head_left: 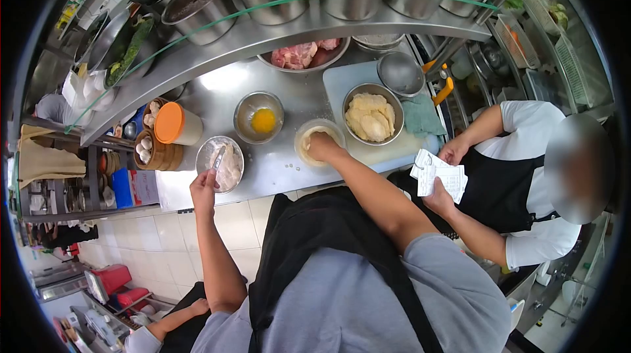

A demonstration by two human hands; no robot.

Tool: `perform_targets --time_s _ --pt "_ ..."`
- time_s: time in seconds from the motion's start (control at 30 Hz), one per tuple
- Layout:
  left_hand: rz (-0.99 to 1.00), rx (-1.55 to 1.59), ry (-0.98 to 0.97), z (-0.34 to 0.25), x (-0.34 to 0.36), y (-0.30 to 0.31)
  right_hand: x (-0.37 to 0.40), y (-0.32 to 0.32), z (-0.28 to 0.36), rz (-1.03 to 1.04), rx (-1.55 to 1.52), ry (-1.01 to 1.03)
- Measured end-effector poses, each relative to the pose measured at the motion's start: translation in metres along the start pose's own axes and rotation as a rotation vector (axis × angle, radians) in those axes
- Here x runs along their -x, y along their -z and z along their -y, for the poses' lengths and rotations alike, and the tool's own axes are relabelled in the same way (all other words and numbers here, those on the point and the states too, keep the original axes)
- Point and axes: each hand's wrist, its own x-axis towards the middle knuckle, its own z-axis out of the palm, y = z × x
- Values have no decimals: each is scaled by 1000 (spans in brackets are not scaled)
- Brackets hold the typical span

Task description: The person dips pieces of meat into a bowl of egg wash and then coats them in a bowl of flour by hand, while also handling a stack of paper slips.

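My left hand (203, 190) is closed on a slim metal utensil (219, 159), whose exact kind I cannot make out. It reaches over a metal bowl of pale raw meat pieces (230, 172). Fingers down, my right hand (322, 147) is inside a shallow bowl of pale crumbs (303, 135); the fingertips are hidden. Between the two hands, farther back, stands a steel bowl (240, 116) with yellow beaten egg (263, 120). To the right of my right hand, a steel bowl (347, 100) heaped with pale yellow coated pieces (370, 117) sits on a light blue cutting board (334, 83).
An empty metal bowl (401, 73) and green cloth (422, 116) lie at right. A person holding paper slips (439, 177) stands close there. An orange-lidded tub (169, 123) and bamboo steamers (161, 152) are left. A steel shelf (276, 39) with full pots overhangs the back.
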Motion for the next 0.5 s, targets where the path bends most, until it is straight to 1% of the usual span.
perform_targets --time_s 0.03,0.07,0.13,0.17,0.23,0.37,0.5 --pt "-2 -10 4 0 2 2 2 2 2 72 2 -16" --pt "-4 -8 6 0 6 3 8 3 2 74 5 -15" --pt "-25 20 5 -3 4 2 18 11 3 -75 34 21" --pt "-27 26 7 -1 5 2 23 10 6 -74 41 22" --pt "-23 40 -9 3 6 1 36 14 18 -166 192 26" --pt "-18 52 13 3 5 -1 26 4 13 -166 244 8" --pt "-33 61 1 8 1 4 34 23 18 -179 189 16"
